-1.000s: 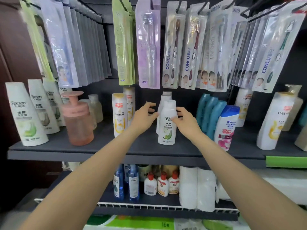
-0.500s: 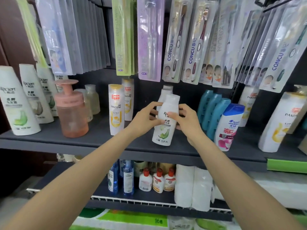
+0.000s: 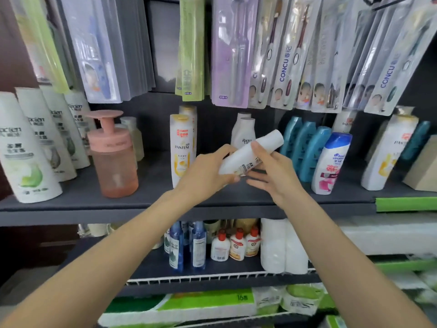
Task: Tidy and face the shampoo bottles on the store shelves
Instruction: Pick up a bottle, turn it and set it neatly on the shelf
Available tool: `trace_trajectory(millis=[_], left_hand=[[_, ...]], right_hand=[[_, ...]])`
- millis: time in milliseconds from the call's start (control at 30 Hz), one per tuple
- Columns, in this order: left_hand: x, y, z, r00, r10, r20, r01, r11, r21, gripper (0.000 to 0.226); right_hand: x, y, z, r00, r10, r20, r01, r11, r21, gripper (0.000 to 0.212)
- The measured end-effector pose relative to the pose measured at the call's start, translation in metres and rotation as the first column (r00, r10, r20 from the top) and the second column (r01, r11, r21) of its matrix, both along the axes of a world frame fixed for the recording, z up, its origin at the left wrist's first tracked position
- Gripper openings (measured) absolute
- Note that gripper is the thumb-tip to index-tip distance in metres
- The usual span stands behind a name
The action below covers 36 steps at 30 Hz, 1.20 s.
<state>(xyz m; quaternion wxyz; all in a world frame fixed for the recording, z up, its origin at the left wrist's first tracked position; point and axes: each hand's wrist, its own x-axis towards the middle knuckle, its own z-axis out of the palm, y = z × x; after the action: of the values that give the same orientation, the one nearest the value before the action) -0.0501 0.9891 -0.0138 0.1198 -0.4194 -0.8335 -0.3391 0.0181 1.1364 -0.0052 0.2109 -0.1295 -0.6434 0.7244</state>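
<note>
1. Half a second ago the white Rocien bottle (image 3: 250, 155) stood nearly upright between the hands; now it is lifted clear of the shelf (image 3: 146, 204) and tipped steeply, cap end up to the right, its back label with small print turned to the camera.
2. Fingers of the left hand (image 3: 208, 174) curl round the bottle's lower end, clamped on it. The right hand (image 3: 272, 171) holds the middle, thumb on top and fingers (image 3: 256, 183) spread beneath.
3. Probably the bottle is being turned in the hands so that its front can face out when set down again.
4. Just behind the hands stand two more white bottles (image 3: 244, 131), the front one reading "Rocien"; the held bottle likely belongs in front of them.
5. Left of the hands a Pantene bottle (image 3: 181, 147) faces forward; right of them stand teal bottles (image 3: 305, 147) and a Head & Shoulders bottle (image 3: 332, 162).
6. Far left, large Rocien tubes (image 3: 28, 150) line up beside a pink pump dispenser (image 3: 112, 155).
7. Above hang toothbrush packs (image 3: 286, 55) marked "CONCU".
</note>
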Motion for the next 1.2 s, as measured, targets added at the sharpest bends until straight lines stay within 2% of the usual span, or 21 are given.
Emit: trace_trajectory(millis=[67,133,233,300,367,467,600,767,833,1067,1133,1200], left_hand=[[0.004,-0.008,0.001,0.996,0.017,-0.088,-0.016,1.000,0.007,0.053],[0.006,-0.018,-0.001,0.998,-0.042,-0.056,0.044,0.999,0.031,0.055],[0.006,-0.039,-0.003,0.965,-0.177,0.192,0.159,0.982,0.107,0.046],[0.005,-0.052,-0.007,0.916,-0.217,0.339,0.182,0.974,0.133,0.043],[0.005,-0.061,-0.011,0.890,-0.231,0.394,0.197,0.972,0.126,0.046],[0.012,-0.069,-0.013,0.916,-0.214,0.338,0.180,0.975,0.129,0.052],[0.017,-0.079,-0.015,0.992,-0.097,0.085,0.080,0.981,0.177,0.066],[0.014,-0.090,-0.027,0.987,-0.015,-0.160,0.037,0.989,0.140,0.074],[0.014,-0.092,-0.030,0.979,0.012,-0.206,0.019,0.989,0.148,0.075],[0.016,-0.089,-0.027,0.980,0.022,-0.198,0.012,0.985,0.173,0.074],[0.018,-0.087,-0.025,0.991,-0.010,-0.134,0.037,0.979,0.201,0.071],[0.020,-0.084,-0.021,0.998,-0.061,0.010,0.056,0.967,0.249,0.068]], right_hand=[[0.002,-0.011,0.002,0.999,-0.007,-0.037,0.005,0.998,-0.061,0.030],[0.005,-0.018,0.003,0.995,-0.022,-0.093,0.009,0.990,-0.137,0.026],[0.011,-0.024,-0.002,0.987,-0.056,-0.149,0.009,0.956,-0.293,0.015],[0.017,-0.026,-0.008,0.977,-0.042,-0.209,-0.044,0.920,-0.389,0.016],[0.022,-0.029,-0.015,0.957,0.008,-0.291,-0.132,0.902,-0.411,0.015],[0.030,-0.033,-0.020,0.930,0.086,-0.357,-0.232,0.892,-0.388,0.019],[0.037,-0.034,-0.024,0.927,0.092,-0.365,-0.238,0.895,-0.378,0.023],[0.042,-0.036,-0.033,0.927,0.143,-0.345,-0.264,0.906,-0.332,0.030],[0.044,-0.037,-0.034,0.925,0.161,-0.343,-0.278,0.904,-0.324,0.033],[0.044,-0.036,-0.029,0.920,0.162,-0.357,-0.298,0.880,-0.370,0.033],[0.045,-0.035,-0.026,0.915,0.160,-0.369,-0.307,0.872,-0.382,0.035],[0.045,-0.033,-0.024,0.913,0.167,-0.372,-0.314,0.871,-0.378,0.042]])
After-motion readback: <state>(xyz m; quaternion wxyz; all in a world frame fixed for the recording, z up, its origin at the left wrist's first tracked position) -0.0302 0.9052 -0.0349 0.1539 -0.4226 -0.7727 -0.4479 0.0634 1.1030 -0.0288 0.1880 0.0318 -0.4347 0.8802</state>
